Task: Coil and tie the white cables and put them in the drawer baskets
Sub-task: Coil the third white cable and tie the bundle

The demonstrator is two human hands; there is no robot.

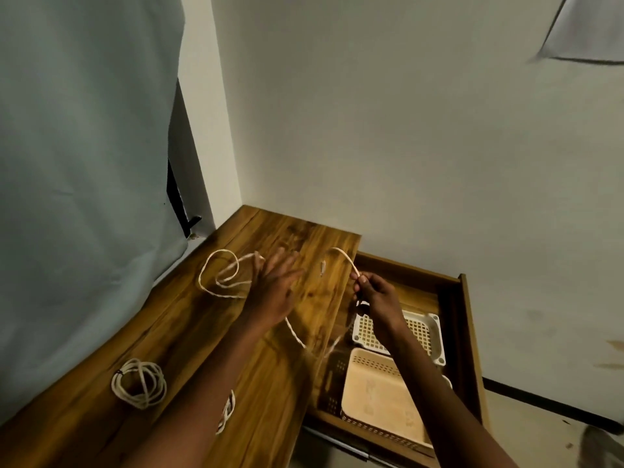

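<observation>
Wooden desktop (189, 332), white cable (216, 282) pinched in right hand (374, 295), left hand (273, 288) open

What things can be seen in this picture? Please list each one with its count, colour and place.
loose cable: one, white, looped on the wooden top and running to both hands
coiled cable: one, white, tied, on the top near the left front
second bundle: one, white, on the top, partly hidden by the left forearm
wooden top: one, brown, in the corner of the room
drawer: one, brown wood, pulled open on the right
lattice basket: one, white, far part of the drawer
solid basket: one, beige, near part of the drawer
cloth: one, pale blue-grey, hanging at left
left hand: fingers spread, over the cable
right hand: pinches the cable over the drawer
</observation>
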